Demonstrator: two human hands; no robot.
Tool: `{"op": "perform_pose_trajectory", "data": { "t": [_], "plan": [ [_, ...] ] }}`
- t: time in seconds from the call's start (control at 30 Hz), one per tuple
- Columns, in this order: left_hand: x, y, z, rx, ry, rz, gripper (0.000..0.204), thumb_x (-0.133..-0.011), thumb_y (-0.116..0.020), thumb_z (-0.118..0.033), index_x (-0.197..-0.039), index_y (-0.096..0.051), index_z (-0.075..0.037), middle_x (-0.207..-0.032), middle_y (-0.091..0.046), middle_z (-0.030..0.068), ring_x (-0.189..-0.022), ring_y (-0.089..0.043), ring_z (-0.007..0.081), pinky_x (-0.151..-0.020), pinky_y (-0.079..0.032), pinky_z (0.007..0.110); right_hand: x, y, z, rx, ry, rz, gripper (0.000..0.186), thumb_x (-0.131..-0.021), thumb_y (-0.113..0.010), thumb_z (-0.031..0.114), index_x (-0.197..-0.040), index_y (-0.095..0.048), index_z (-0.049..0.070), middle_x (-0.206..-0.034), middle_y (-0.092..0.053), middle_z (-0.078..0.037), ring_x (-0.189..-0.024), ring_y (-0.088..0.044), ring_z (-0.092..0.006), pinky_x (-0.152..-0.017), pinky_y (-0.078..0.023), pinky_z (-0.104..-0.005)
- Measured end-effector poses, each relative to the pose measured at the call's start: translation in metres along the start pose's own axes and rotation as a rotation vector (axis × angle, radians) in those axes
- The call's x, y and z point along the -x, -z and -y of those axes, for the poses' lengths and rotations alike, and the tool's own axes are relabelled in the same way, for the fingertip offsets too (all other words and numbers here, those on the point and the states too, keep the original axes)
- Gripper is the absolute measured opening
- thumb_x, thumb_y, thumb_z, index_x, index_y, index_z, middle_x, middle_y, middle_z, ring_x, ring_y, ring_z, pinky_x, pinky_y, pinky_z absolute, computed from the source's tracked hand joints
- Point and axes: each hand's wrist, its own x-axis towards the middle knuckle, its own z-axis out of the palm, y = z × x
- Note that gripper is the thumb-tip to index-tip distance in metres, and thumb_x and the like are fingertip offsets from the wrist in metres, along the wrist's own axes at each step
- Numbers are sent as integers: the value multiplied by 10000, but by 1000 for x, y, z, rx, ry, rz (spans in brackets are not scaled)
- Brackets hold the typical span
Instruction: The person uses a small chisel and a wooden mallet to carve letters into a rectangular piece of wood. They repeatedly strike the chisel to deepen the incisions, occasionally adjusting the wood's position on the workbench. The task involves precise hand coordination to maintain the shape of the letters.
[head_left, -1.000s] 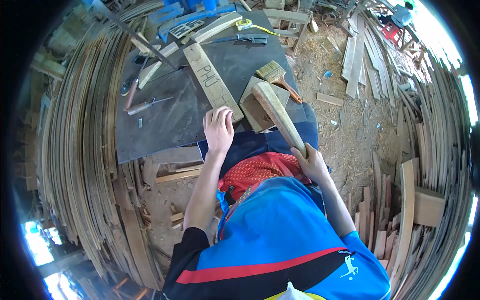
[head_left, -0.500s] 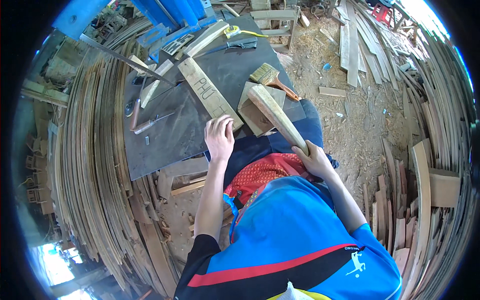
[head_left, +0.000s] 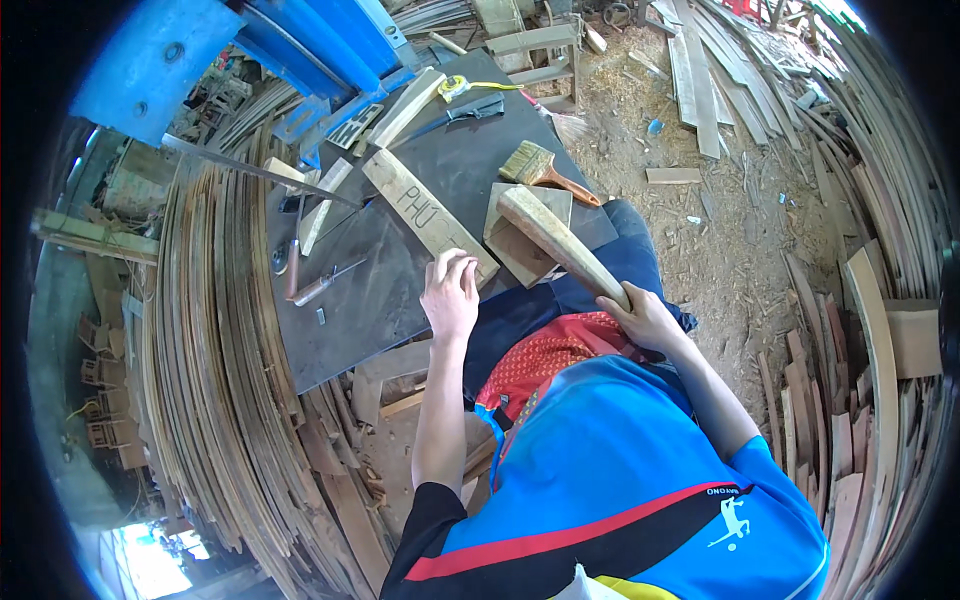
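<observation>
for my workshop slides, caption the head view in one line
Amid stacked timber, right hand grips a thick wooden handle, left hand at the near end of a lettered board.

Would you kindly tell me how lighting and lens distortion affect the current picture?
Head view: glare washes out the bright opening at lower left; head view: the stacked planks at left look bowed near the dark fisheye rim; head view: the wooden bar in the right hand looks fairly sharp.
</observation>
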Motion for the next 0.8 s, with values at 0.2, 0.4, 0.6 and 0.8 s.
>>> {"op": "perform_pose_trajectory", "data": {
  "t": [0.2, 0.4, 0.6, 0.8],
  "plan": [
    [36, -19, 8, -6, -50, -265, 70, -964, -724, -103, -1016, -767, -86, -1086, -720, 65, -1021, -693, 292, -861, -577, 414, 2, -1, 1, 2, -6, -2, 581, -1011, -648, 549, -1020, -654, -32, -938, -721, -312, -923, -712, -488, -788, -539, -535],
    [23, -5, 2, -11, 73, -90, 64, -978, -709, -174, -943, -736, -129, -1071, -721, -18, -989, -666, 259, -847, -556, 427, 0, 0, -4, -23, -10, 7, 562, -1015, -651, 522, -1037, -655, -39, -919, -715, -317, -914, -716, -483, -786, -540, -535],
    [29, 1, 10, -85, -121, -168, 50, -946, -741, -141, -986, -753, -113, -1076, -724, 10, -979, -671, 275, -902, -520, 436, 1, 0, 6, -119, -50, 52, 536, -1017, -669, 494, -1047, -651, -41, -880, -711, -305, -906, -736, -453, -780, -543, -528],
    [35, -6, 7, 142, -17, -188, 96, -913, -760, -81, -1007, -743, -87, -1077, -718, 51, -1010, -650, 304, -871, -541, 425, -3, -5, -4, -26, 29, -43, 487, -997, -718, 445, -1034, -642, -34, -888, -701, -305, -874, -736, -434, -739, -541, -490]
  ]
}}
